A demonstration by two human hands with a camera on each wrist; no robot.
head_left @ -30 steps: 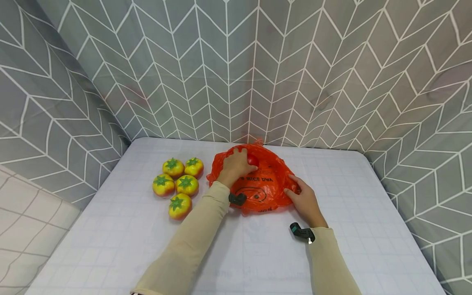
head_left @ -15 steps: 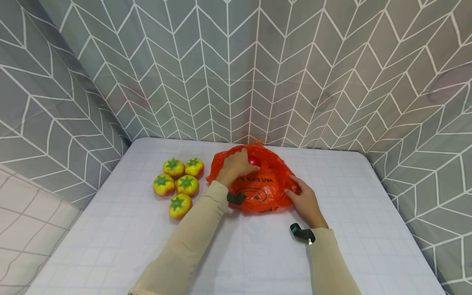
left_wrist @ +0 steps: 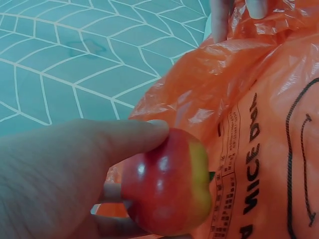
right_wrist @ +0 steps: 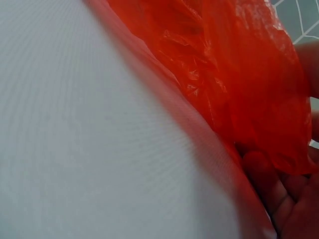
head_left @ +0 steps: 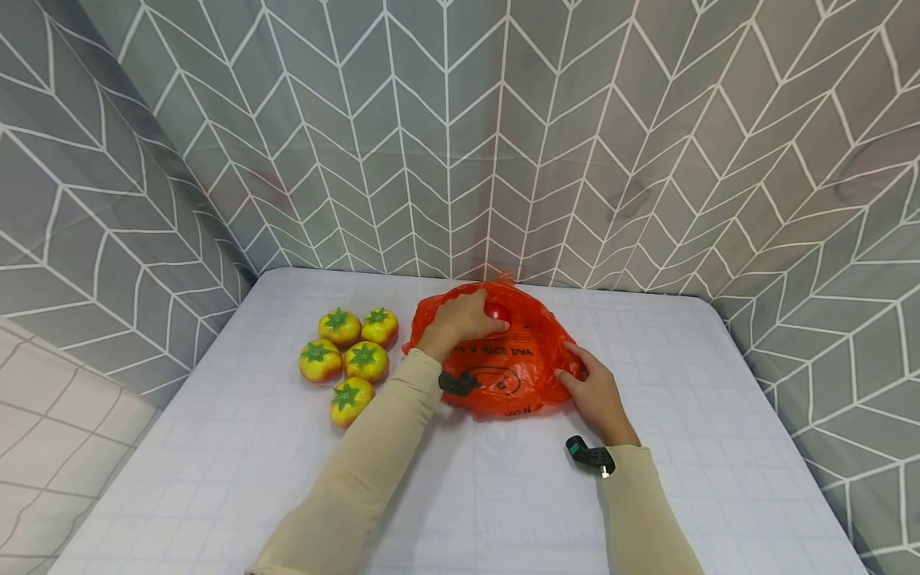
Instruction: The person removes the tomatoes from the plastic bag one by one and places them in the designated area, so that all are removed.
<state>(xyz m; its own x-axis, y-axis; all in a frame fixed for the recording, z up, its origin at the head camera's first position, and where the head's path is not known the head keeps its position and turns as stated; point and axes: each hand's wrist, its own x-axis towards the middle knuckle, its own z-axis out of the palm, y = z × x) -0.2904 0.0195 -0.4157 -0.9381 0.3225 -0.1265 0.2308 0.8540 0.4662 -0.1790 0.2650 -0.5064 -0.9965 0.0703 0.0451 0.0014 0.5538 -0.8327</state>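
Observation:
An orange-red plastic bag (head_left: 496,382) with black lettering lies spread on the table, its mouth gaping. Over its left part my left hand (head_left: 460,319) grips a tomato (left_wrist: 162,181), red with a yellow top and a small green stem. In the left wrist view, the thumb lies along the tomato's upper side and the fingers curl beneath, with the bag's printed inside just beyond. My right hand (head_left: 595,395) pinches the bag's right edge; in the right wrist view the thumb shows through the thin red film (right_wrist: 269,99).
Several yellow-and-red tomatoes (head_left: 366,362) with green leafy tops sit in a cluster left of the bag, beside the left forearm. The white-covered table (head_left: 503,495) ends at a grey, white-lined curtain (head_left: 446,136) behind and at both sides.
My left hand has shifted slightly with the tomato, which sits a touch farther right in the bag. My right hand keeps its place at the bag's edge.

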